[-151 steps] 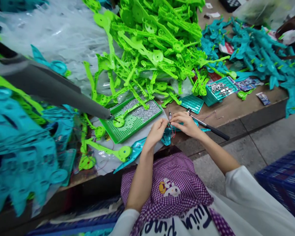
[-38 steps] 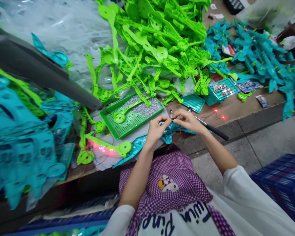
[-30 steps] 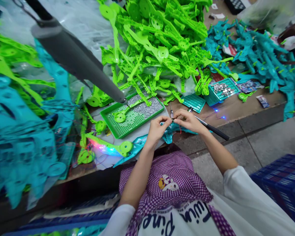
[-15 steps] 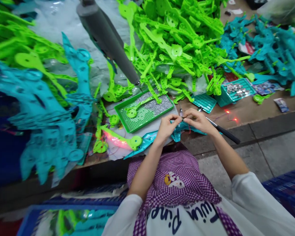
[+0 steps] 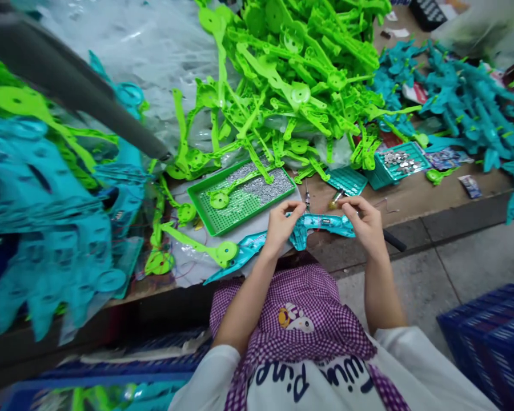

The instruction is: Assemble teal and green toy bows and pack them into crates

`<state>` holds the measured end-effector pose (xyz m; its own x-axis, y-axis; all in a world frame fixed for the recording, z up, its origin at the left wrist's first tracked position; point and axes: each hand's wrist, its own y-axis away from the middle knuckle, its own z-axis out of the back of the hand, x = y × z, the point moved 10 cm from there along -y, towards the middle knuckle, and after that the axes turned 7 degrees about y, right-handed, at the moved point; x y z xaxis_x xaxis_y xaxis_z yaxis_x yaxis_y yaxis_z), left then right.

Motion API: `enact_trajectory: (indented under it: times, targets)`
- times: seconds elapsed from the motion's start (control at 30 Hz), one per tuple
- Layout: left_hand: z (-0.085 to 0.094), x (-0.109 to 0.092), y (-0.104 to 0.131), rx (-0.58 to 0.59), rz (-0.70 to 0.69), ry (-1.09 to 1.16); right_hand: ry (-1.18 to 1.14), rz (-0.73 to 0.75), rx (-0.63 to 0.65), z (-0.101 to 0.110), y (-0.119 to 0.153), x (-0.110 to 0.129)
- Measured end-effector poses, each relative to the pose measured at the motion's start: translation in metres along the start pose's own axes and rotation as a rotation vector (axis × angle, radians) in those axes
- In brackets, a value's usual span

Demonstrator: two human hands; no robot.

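A teal plastic shell [image 5: 319, 221], shaped like a toy sword half, lies along the table's front edge with its pointed end to the left. My left hand [image 5: 281, 225] is pinched over its middle, by the crosspiece. At its right end is my right hand [image 5: 364, 220], fingers curled and pinched. Whatever small thing either hand holds is too small to make out. Just beyond the shell stands a thin screwdriver-like tool [image 5: 307, 200]. A lime green lever-shaped part [image 5: 223, 254] rests over the shell's left portion. A black handle [image 5: 394, 241] shows right of my right hand.
A green tray [image 5: 214, 227] of small metal pieces lies ahead. A teal basket [image 5: 381, 178] holds silvery discs. Lime parts [image 5: 300, 91] are heaped behind, teal parts [image 5: 55, 205] on the left. A grey powered driver [image 5: 89, 103] hangs at upper left.
My hands have moved apart, the right one going right, uncovering the shell between them. Red lights on the table and under the lime part no longer glow. The hanging driver appears farther left.
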<state>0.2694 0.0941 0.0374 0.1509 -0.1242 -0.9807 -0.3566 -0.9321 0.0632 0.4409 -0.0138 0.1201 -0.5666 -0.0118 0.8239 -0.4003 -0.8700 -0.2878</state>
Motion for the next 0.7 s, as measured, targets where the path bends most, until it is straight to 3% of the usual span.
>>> enact_trajectory:
  times: [0.07, 0.2, 0.3, 0.47, 0.7]
  targets:
    - [0.002, 0.002, 0.000, -0.031, 0.017, 0.010, 0.064, 0.026, 0.029, -0.001, 0.003, 0.006]
    - [0.008, 0.000, -0.001, -0.067, 0.019, -0.003, 0.380, 0.127, 0.266, -0.028, 0.006, 0.009]
    - [0.015, -0.002, -0.001, -0.096, 0.019, -0.007, 0.491, 0.175, 0.345, -0.044, 0.012, 0.007]
    - [0.013, -0.004, 0.002, -0.083, -0.012, 0.015, 0.333, 0.182, 0.293, -0.062, 0.011, 0.017]
    - [0.014, 0.004, 0.011, -0.057, -0.028, -0.020, 0.133, 0.119, 0.336, -0.075, -0.011, 0.020]
